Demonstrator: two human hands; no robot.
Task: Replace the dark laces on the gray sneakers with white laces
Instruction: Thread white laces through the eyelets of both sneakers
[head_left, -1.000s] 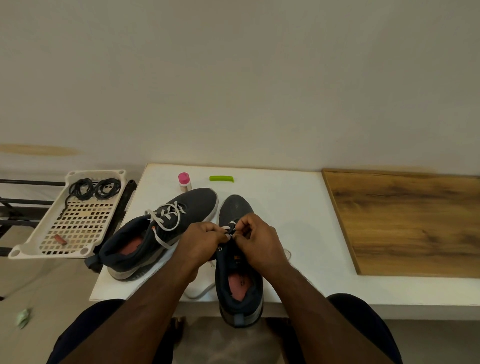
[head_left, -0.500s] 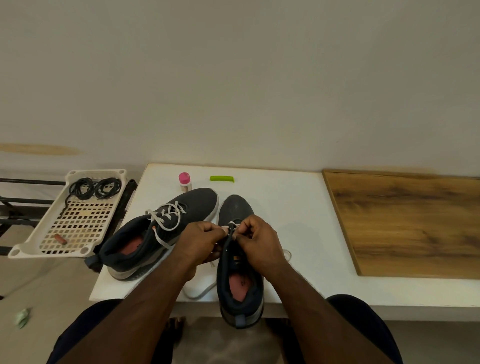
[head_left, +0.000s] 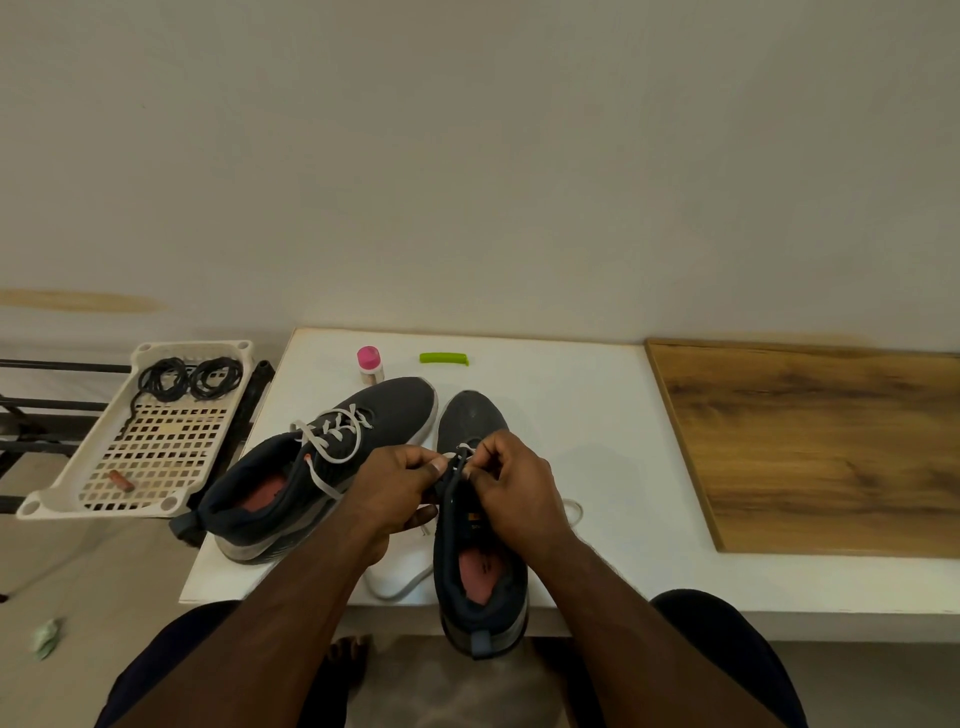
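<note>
At frame left, coiled dark laces (head_left: 189, 378) lie in the perforated white plastic tray (head_left: 62, 493). Centre-left, the white-laced gray sneaker (head_left: 322, 467) rests tilted on the white table (head_left: 571, 405). At centre, your left hand (head_left: 395, 488) and right hand (head_left: 511, 491) each pinch the white lace (head_left: 464, 451) over the second gray sneaker (head_left: 475, 525).

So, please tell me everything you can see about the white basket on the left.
The basket is a shallow rectangular tray of off-white plastic, its floor a grid of square holes, with round sockets at the corners. It rests tilted on a dark rack left of the table. Two coils of dark laces lie at its far end; a small reddish thing lies near the front. No hand touches it.
</note>
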